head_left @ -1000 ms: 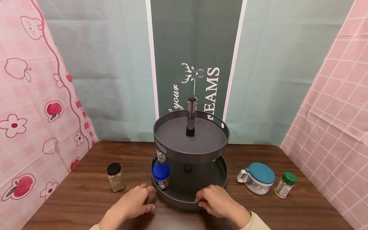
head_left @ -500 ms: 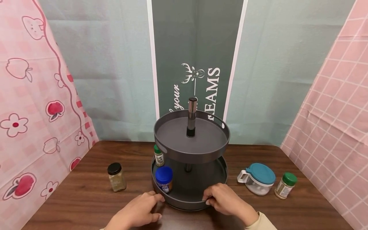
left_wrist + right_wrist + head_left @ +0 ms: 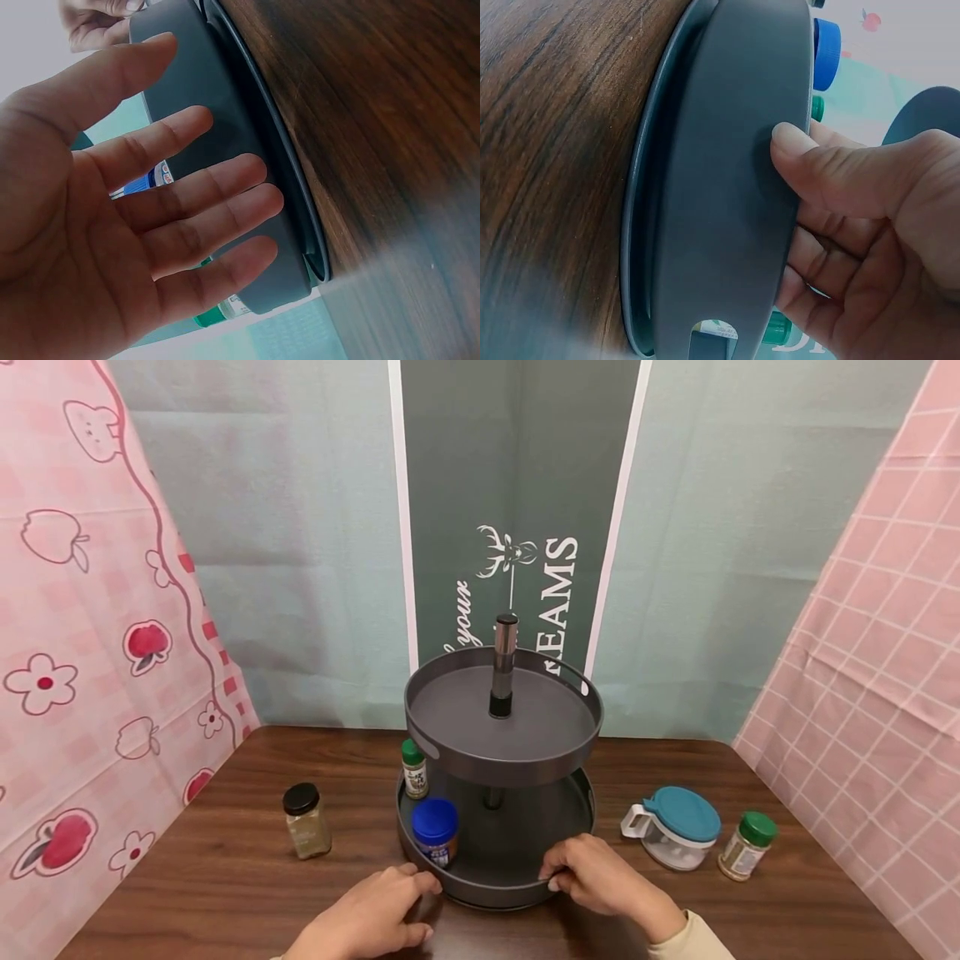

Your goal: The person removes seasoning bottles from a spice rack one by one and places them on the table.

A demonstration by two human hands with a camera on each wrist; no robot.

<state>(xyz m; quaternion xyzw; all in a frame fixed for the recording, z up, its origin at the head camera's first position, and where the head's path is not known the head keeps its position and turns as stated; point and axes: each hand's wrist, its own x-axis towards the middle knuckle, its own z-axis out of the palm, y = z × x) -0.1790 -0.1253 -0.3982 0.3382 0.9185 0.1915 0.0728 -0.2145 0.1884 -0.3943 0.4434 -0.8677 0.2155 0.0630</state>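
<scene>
A dark grey two-tier rotating tray [image 3: 498,893] stands on the table. My right hand [image 3: 596,878] pinches the front-right rim of its lower tier; in the right wrist view the thumb [image 3: 810,161] lies outside the wall and the curled fingers inside. At the front left, my left hand [image 3: 371,914] is spread, fingertips at the lower wall; the left wrist view shows its fingers fairly straight, and whether they touch I cannot tell. On the lower tier, a blue-lidded jar [image 3: 435,833] sits at the front left, with a green-capped spice bottle [image 3: 414,770] behind it.
A black-lidded spice jar [image 3: 307,821] stands left of the tray. To the right are a clear seasoning pot with a teal lid [image 3: 684,814] and a green-capped spice bottle [image 3: 747,846]. The upper tier [image 3: 457,702] overhangs the lower one around a metal post [image 3: 505,647].
The lower tier has turned, carrying the blue-lidded jar rightward and nearer and bringing the green-capped bottle into fuller view. Both hands have moved right, the right hand still gripping the rim.
</scene>
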